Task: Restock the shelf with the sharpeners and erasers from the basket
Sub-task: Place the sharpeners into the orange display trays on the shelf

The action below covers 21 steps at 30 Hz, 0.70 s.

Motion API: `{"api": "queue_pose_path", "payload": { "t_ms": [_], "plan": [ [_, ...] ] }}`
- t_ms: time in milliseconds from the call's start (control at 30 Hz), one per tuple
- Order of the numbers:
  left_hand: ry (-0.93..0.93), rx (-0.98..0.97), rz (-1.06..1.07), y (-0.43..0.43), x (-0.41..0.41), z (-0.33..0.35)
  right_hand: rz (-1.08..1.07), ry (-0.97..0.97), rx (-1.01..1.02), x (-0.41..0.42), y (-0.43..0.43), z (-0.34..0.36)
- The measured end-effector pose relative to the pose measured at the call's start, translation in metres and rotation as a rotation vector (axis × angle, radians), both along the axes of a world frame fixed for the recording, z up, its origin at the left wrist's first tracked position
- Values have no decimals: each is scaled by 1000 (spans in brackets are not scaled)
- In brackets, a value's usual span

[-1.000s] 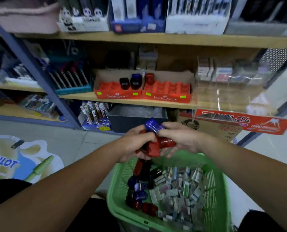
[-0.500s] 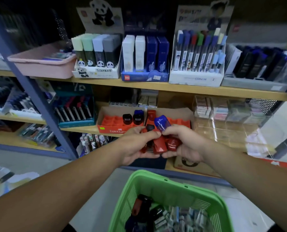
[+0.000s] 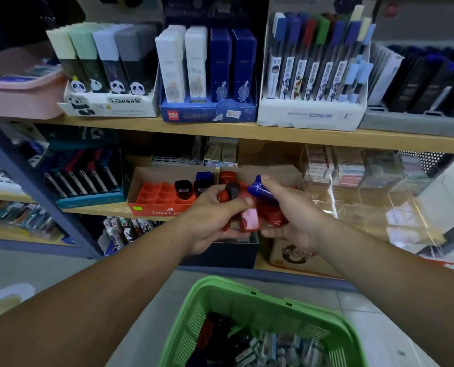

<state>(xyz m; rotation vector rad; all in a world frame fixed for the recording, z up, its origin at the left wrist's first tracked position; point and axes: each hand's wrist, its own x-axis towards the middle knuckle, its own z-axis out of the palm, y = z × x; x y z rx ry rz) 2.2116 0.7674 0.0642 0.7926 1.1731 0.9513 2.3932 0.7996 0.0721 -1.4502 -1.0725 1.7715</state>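
Observation:
Both hands hold a bunch of sharpeners in front of the middle shelf. My left hand (image 3: 210, 221) grips red and black sharpeners (image 3: 230, 193). My right hand (image 3: 292, 215) holds a blue sharpener (image 3: 259, 190) under its fingers and red ones (image 3: 271, 214) in its palm. Just behind them sits the red Faber-Castell tray (image 3: 157, 200) in a cardboard box, with black and blue sharpeners (image 3: 183, 189) standing in a few of its slots. The green basket (image 3: 247, 298) at the bottom holds more sharpeners and small wrapped erasers (image 3: 276, 348).
A clear acrylic divider box (image 3: 366, 202) with eraser packs stands right of the tray. The upper shelf (image 3: 247, 131) carries pencil cases and pen displays. A blue shelf post (image 3: 35, 192) rises at left. Boxes sit on the bottom shelf below my hands.
My hands rose with the sharpeners from over the basket toward the red tray. The view tilted up, so the basket dropped to the bottom edge.

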Motion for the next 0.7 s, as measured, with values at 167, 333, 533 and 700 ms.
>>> {"api": "queue_pose_path", "payload": {
  "t_ms": [167, 333, 533, 700],
  "plan": [
    [-96, -64, 170, 14, -7, -8, -1, 71, -41, 4, 11, -1],
    [-74, 6, 252, 21, -6, -10, 203, -35, 74, 4, 10, 1],
    [-161, 101, 316, 27, 3, -6, 301, -93, 95, -4, 0, 0],
    [-98, 97, 311, 29, 2, -9, 121, -34, 85, -2, 7, -3]
  ]
}}
